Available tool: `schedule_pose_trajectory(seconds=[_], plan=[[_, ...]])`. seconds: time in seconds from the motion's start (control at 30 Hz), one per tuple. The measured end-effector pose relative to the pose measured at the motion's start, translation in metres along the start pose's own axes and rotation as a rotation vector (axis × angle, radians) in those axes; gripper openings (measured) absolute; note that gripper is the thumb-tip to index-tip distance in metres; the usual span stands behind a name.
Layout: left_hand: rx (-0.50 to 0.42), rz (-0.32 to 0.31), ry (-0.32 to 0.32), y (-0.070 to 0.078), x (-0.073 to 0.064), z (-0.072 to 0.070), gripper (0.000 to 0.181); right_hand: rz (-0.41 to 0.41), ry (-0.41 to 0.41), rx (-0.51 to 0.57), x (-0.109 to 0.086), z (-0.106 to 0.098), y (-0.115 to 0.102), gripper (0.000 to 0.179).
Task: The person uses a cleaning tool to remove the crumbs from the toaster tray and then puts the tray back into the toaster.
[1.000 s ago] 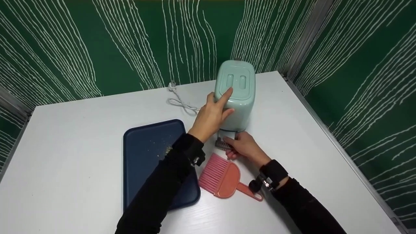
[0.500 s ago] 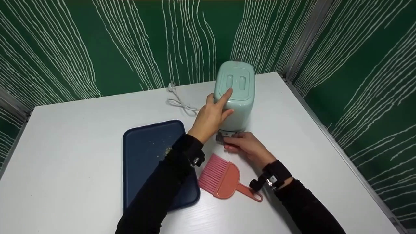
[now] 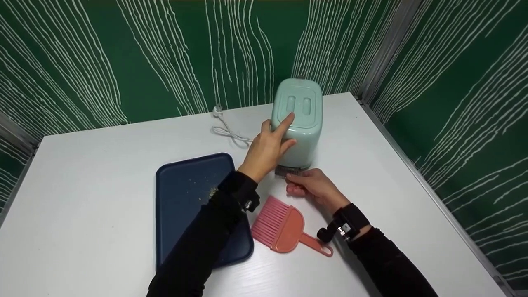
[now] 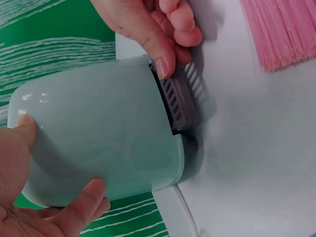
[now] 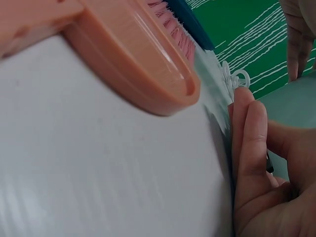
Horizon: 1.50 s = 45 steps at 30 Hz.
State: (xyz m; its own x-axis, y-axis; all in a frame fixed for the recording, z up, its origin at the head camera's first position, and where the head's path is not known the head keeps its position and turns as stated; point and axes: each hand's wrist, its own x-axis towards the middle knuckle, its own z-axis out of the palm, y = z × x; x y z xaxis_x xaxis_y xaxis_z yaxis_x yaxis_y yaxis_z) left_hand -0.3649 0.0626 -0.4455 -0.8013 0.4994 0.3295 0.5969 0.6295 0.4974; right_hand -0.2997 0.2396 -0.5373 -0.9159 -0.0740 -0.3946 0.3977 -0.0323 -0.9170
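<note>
A mint-green toaster (image 3: 305, 144) with a covered top stands upright near the back of the table. My left hand (image 3: 264, 150) rests on its left near corner, fingers spread, one on the lid and others against the side. Low at the near end sits a dark grey slotted crumb tray (image 4: 180, 101), most of it inside the toaster. My right hand (image 3: 315, 183) holds the tray's slotted front edge at its right end, the thumb on top. In the right wrist view, my right fingers (image 5: 254, 133) hide most of the tray.
A dark blue tray (image 3: 169, 198) with scattered crumbs (image 3: 213, 192) lies to the left, partly under my left arm. An orange brush (image 3: 291, 231) with pink bristles lies in front of the toaster. The white power cord (image 3: 233, 134) and plug lie behind left.
The crumb tray has slid farther into the toaster, its slotted front now close to the toaster's base. My right hand moved with it. My left hand stays on the toaster.
</note>
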Motion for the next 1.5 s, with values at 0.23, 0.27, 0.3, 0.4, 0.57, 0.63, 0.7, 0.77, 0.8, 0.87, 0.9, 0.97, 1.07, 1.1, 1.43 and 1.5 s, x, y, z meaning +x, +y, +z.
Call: schedule_pose_trajectory(seconds=[0.23, 0.27, 0.3, 0.4, 0.57, 0.63, 0.7, 0.77, 0.8, 0.87, 0.9, 0.97, 1.07, 1.1, 1.43, 1.5], plan=[[-0.004, 0.003, 0.006, -0.001, 0.000, 0.001, 0.066, -0.017, 0.022, 0.002, 0.002, 0.003, 0.000, 0.030], [-0.002, 0.008, 0.007, -0.001, -0.001, 0.002, 0.066, -0.014, 0.029, -0.001, 0.002, 0.004, 0.000, 0.030], [0.000, 0.013, 0.008, -0.001, -0.001, 0.002, 0.066, -0.013, 0.035, -0.004, 0.002, 0.004, 0.000, 0.029], [0.005, 0.021, 0.009, -0.003, -0.001, 0.002, 0.066, -0.004, 0.052, -0.005, 0.002, 0.007, -0.001, 0.031], [0.008, 0.014, 0.009, -0.004, -0.002, 0.003, 0.066, -0.003, 0.066, 0.009, 0.003, 0.010, -0.002, 0.032], [0.006, 0.011, 0.008, -0.004, -0.001, 0.003, 0.066, -0.001, 0.070, 0.011, 0.004, 0.011, -0.002, 0.031], [0.005, 0.011, 0.009, -0.004, -0.001, 0.003, 0.065, 0.006, 0.079, 0.015, 0.003, 0.011, -0.002, 0.031], [0.007, 0.009, 0.010, -0.004, -0.002, 0.003, 0.065, 0.006, 0.084, 0.019, 0.003, 0.012, -0.003, 0.032], [0.008, 0.007, 0.009, -0.004, -0.002, 0.003, 0.065, 0.008, 0.088, 0.021, 0.003, 0.012, -0.003, 0.032], [0.010, 0.001, 0.009, -0.004, -0.002, 0.003, 0.065, 0.006, 0.097, 0.031, 0.003, 0.014, -0.003, 0.031], [0.010, -0.002, 0.008, -0.004, -0.002, 0.002, 0.065, 0.002, 0.098, 0.037, 0.004, 0.014, -0.004, 0.031], [0.011, -0.008, 0.006, -0.004, -0.002, 0.002, 0.065, -0.009, 0.104, 0.049, 0.004, 0.015, -0.004, 0.030], [0.007, -0.010, 0.003, -0.003, -0.001, 0.002, 0.065, -0.017, 0.114, 0.071, 0.005, 0.016, -0.005, 0.029], [0.006, -0.012, 0.003, -0.003, -0.001, 0.001, 0.065, -0.018, 0.113, 0.073, 0.006, 0.015, -0.005, 0.030], [0.008, 0.019, 0.030, -0.003, -0.003, 0.004, 0.064, -0.014, 0.069, 0.056, 0.006, 0.011, -0.003, 0.025], [0.005, 0.022, 0.035, -0.003, -0.003, 0.004, 0.064, -0.019, 0.069, 0.061, 0.005, 0.011, -0.002, 0.024]])
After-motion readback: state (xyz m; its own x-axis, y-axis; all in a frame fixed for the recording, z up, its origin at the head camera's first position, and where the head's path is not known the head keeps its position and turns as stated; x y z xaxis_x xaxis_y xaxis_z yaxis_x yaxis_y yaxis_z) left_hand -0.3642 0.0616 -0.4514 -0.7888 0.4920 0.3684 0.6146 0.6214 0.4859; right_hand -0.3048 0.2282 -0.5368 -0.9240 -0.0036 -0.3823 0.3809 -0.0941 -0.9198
